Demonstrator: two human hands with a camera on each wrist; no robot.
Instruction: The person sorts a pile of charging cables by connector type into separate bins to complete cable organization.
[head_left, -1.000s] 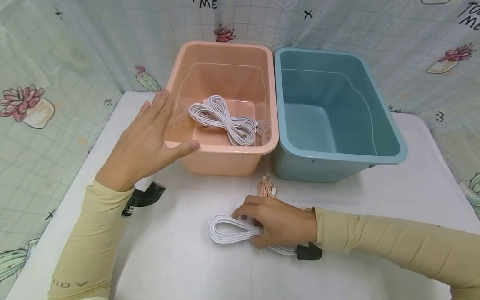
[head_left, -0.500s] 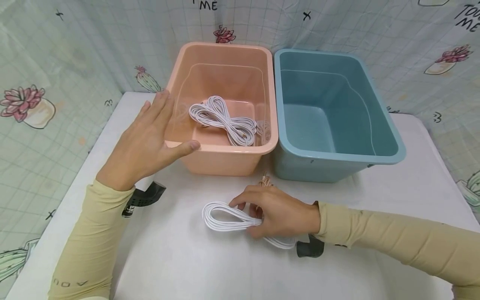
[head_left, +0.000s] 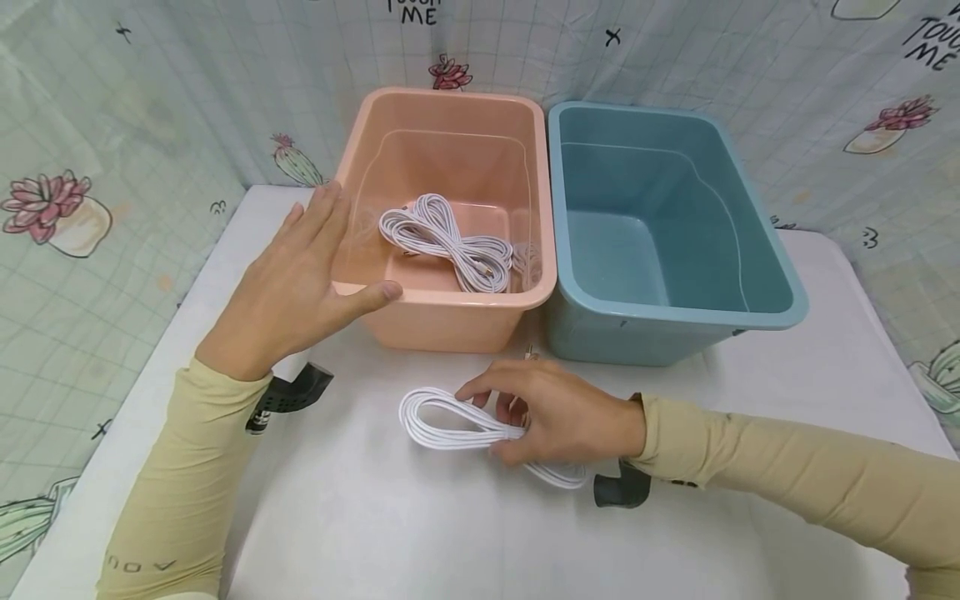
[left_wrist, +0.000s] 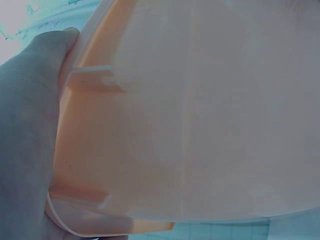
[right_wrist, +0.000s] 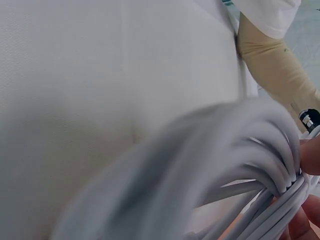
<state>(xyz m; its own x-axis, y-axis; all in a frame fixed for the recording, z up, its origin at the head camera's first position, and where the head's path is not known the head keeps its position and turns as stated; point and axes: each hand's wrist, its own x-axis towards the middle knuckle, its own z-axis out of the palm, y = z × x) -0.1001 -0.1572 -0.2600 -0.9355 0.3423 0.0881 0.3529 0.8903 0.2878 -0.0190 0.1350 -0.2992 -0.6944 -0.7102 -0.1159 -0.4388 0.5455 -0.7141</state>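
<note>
My right hand (head_left: 562, 412) pinches a coiled white cable (head_left: 442, 433) round its middle, close over the white table. One loop sticks out left of the fingers and a smaller one below the wrist side. In the right wrist view the cable's loops (right_wrist: 210, 145) fill the foreground. Flat against the left rim of the peach tub (head_left: 442, 321) lies my left hand (head_left: 281, 287), fingers straight and thumb over the front rim. Inside that tub rests a bundled white cable (head_left: 427, 237). Behind my right hand only the plug tip of a beige cable (head_left: 531, 353) shows; the rest is hidden.
A blue-green tub (head_left: 637, 343) stands right beside the peach one, at the back of the white-covered table (head_left: 360, 517). A patterned curtain (head_left: 495, 42) hangs close behind both tubs. Black camera mounts sit under both wrists.
My right hand has lifted the coiled white cable and moved slightly toward the tubs, now covering most of the beige cable. The left hand has stayed on the peach tub's rim.
</note>
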